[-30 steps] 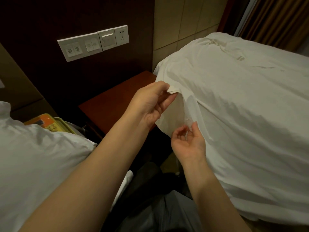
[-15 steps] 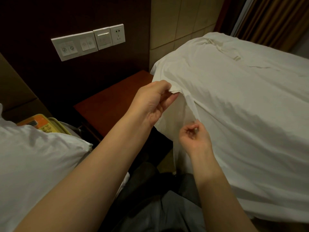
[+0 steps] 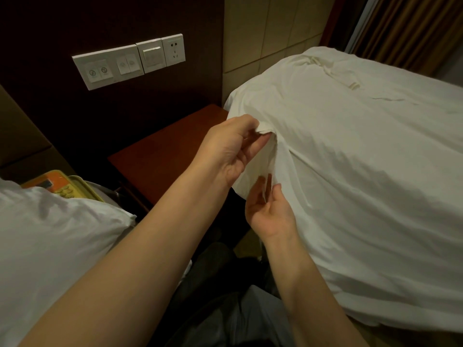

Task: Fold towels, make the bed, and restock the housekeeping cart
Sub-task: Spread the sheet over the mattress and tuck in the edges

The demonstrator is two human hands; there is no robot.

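A white sheet (image 3: 350,159) covers the bed on the right and hangs over its near corner. My left hand (image 3: 233,149) pinches the sheet's corner edge between thumb and fingers and holds it up at the bed's head-side corner. Just below, my right hand (image 3: 269,209) is palm up with fingers spread and straight, touching the hanging fold of the sheet without gripping it.
A dark red bedside table (image 3: 160,156) stands between the beds, under a wall panel of switches and a socket (image 3: 130,61). A second bed with white linen (image 3: 50,241) lies at the left, with an orange and yellow phone (image 3: 60,186) behind it. Brown curtains (image 3: 411,28) hang at the far right.
My right hand has let go of the hanging fold it was pinching and opened, palm up. My left hand keeps its pinch on the sheet corner.
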